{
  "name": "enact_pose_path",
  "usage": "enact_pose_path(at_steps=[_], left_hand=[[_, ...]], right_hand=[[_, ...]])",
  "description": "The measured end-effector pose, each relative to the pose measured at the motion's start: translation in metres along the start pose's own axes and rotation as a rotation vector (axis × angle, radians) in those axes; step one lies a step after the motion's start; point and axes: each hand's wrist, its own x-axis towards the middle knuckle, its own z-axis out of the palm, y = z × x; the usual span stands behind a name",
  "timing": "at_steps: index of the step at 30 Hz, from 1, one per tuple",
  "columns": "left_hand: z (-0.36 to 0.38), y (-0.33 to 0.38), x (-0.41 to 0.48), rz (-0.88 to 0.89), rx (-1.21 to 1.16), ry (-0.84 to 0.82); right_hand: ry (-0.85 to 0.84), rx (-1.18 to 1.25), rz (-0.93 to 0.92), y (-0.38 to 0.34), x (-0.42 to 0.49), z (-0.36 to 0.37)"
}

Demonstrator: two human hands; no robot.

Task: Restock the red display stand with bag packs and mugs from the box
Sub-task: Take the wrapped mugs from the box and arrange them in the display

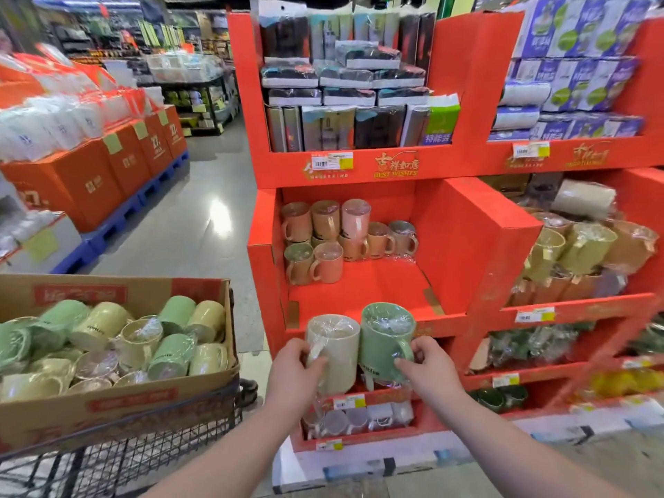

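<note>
Care at the lip: with left hand wrapped round the cream mug and right hand pinching the green mug by its handle, lift both over the red display stand edge just ahead of both hands, then set upright.

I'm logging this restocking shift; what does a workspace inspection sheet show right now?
Surface: red display stand, mug shelf bare at front and right.
Job's things: cream mug and green mug held before the shelf lip; box full of wrapped mugs; bag packs on top shelf.
Clutter: nothing seen.
Grippers: left hand grips cream mug; right hand pinches green mug's handle.
Cables: nothing seen.
Surroundings: shop aisle; wire trolley under box.
</note>
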Motion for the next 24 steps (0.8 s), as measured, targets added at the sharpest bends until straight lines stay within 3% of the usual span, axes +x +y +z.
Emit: enact_pose_path(at_steps=[11, 24], left_hand=[[0.03, 0.03, 0.094, 0.114, -0.003, -0.041], [0.038, 0.026, 0.195, 0.113, -0.014, -0.015]], right_hand=[[0.12, -0.068, -0.012, -0.014, 0.086, -0.02], [0.183, -0.063, 0.051, -0.026, 0.185, 0.001]])
